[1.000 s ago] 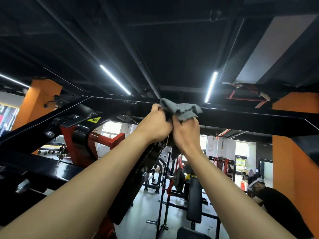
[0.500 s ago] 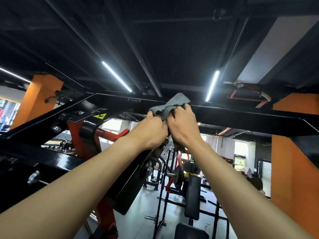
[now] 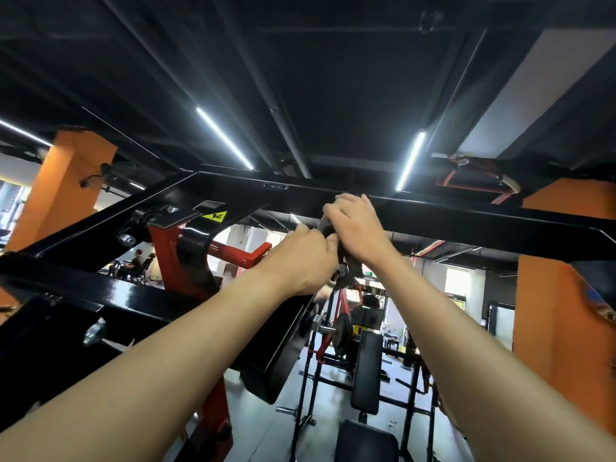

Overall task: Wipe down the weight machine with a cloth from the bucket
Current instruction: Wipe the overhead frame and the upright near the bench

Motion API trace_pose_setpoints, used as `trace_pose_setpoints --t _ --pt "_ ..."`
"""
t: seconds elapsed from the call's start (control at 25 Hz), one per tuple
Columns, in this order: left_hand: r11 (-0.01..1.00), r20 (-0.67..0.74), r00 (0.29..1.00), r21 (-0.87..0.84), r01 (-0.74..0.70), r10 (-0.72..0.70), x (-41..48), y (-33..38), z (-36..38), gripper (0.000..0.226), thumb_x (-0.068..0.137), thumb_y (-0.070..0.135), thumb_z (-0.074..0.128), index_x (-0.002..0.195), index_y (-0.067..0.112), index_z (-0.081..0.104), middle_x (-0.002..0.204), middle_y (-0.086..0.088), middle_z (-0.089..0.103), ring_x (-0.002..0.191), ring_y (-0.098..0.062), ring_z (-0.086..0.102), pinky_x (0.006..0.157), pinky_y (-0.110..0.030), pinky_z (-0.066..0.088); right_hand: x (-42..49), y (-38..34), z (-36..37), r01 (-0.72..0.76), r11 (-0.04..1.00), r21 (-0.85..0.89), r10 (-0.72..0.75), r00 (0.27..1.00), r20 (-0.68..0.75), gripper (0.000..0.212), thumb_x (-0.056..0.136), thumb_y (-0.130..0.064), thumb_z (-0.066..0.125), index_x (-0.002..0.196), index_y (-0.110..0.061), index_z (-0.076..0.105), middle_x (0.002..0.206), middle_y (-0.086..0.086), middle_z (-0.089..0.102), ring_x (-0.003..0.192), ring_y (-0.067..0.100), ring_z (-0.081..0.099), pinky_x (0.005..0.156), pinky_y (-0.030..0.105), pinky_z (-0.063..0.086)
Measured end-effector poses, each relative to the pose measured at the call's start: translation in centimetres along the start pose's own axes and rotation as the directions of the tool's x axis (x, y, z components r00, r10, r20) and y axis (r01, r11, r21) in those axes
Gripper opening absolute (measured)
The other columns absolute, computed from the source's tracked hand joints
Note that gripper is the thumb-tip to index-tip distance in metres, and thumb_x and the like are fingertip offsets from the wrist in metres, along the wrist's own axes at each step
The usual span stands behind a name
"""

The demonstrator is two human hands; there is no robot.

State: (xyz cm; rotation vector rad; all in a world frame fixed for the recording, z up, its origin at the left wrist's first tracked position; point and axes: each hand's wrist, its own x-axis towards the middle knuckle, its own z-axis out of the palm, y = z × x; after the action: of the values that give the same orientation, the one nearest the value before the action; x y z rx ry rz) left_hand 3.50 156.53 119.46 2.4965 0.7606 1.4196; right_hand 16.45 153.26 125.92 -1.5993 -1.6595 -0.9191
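From the head camera, both arms reach up to the black top crossbeam of the weight machine. The right hand lies against the beam's near face, its fingers curled over a dark grey cloth, which is bunched between the two hands and mostly hidden. The left hand sits just below and beside it, its fingers closed and gripping the cloth's near end. A yellow warning sticker is on the left bracket.
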Motion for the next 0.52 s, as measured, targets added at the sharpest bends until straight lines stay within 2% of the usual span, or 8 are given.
trace_pose_setpoints --t 0.08,0.12,0.2,0.28,0.36,0.44,0.52 --pt "1.000 -0.025 1.000 -0.021 -0.016 0.016 0.0 -0.3 0.4 0.041 0.108 0.035 0.034 0.122 0.004 0.056 0.126 -0.019 0.059 0.116 -0.037 0.055 0.093 -0.044 0.043 -2.4 0.5 1.4 0.106 0.975 0.198 -0.083 0.989 -0.118 0.040 0.097 -0.035 0.033 0.075 -0.032 0.066 0.099 -0.018 0.068 0.133 0.013 0.045 0.123 0.044 0.013" --pt "0.999 -0.029 0.999 -0.030 -0.024 0.023 -0.1 -0.4 0.4 0.041 0.107 0.035 0.034 0.124 0.004 0.055 0.127 -0.019 0.059 0.117 -0.036 0.055 0.095 -0.044 0.043 -2.9 0.9 1.8 0.140 0.966 0.217 -0.107 0.982 -0.157 0.039 0.099 -0.035 0.032 0.078 -0.036 0.066 0.103 -0.020 0.068 0.135 0.012 0.044 0.123 0.046 0.016" --pt "0.999 -0.029 0.999 -0.045 -0.030 0.028 -0.3 -0.4 0.4 0.041 0.108 0.035 0.033 0.126 0.004 0.054 0.128 -0.018 0.057 0.119 -0.036 0.054 0.097 -0.045 0.042 -2.0 1.9 1.6 0.154 0.980 0.124 -0.133 0.977 -0.165 0.040 0.099 -0.037 0.028 0.080 -0.043 0.062 0.114 -0.020 0.068 0.142 0.014 0.040 0.123 0.051 0.017" --pt "0.998 -0.023 0.999 -0.052 -0.028 0.027 -0.4 -0.2 0.3 0.042 0.109 0.036 0.031 0.126 0.004 0.053 0.129 -0.017 0.056 0.120 -0.035 0.053 0.097 -0.044 0.041 -0.4 2.6 0.8 0.101 0.995 0.021 -0.098 0.987 -0.130 0.039 0.097 -0.038 0.024 0.085 -0.044 0.060 0.127 -0.014 0.066 0.149 0.018 0.032 0.124 0.053 0.014" --pt "0.997 -0.027 0.999 -0.060 -0.041 0.039 -0.6 -0.2 0.2 0.043 0.109 0.038 0.030 0.124 0.005 0.054 0.128 -0.016 0.057 0.117 -0.034 0.054 0.095 -0.042 0.042 0.3 3.1 0.8 0.054 0.995 0.081 -0.042 0.988 -0.146 0.040 0.097 -0.039 0.023 0.090 -0.037 0.063 0.130 -0.009 0.065 0.149 0.020 0.033 0.126 0.047 0.011" --pt "0.996 -0.040 0.998 -0.061 -0.060 0.058 -0.8 -0.4 0.0 0.045 0.108 0.039 0.029 0.120 0.006 0.057 0.125 -0.015 0.057 0.113 -0.032 0.055 0.095 -0.042 0.043 -0.8 2.7 2.2 0.073 0.968 0.240 -0.020 0.977 -0.214 0.042 0.098 -0.038 0.026 0.089 -0.029 0.066 0.123 -0.006 0.068 0.143 0.020 0.041 0.127 0.036 0.012" --pt "0.996 -0.050 0.997 -0.061 -0.064 0.061 -0.8 -0.5 -0.2 0.044 0.108 0.038 0.029 0.119 0.007 0.059 0.124 -0.016 0.058 0.113 -0.032 0.056 0.096 -0.043 0.043 -2.8 1.6 3.5 0.084 0.914 0.398 0.015 0.971 -0.239 0.040 0.102 -0.032 0.032 0.096 -0.022 0.071 0.123 -0.007 0.067 0.145 0.014 0.037 0.124 0.024 0.012"
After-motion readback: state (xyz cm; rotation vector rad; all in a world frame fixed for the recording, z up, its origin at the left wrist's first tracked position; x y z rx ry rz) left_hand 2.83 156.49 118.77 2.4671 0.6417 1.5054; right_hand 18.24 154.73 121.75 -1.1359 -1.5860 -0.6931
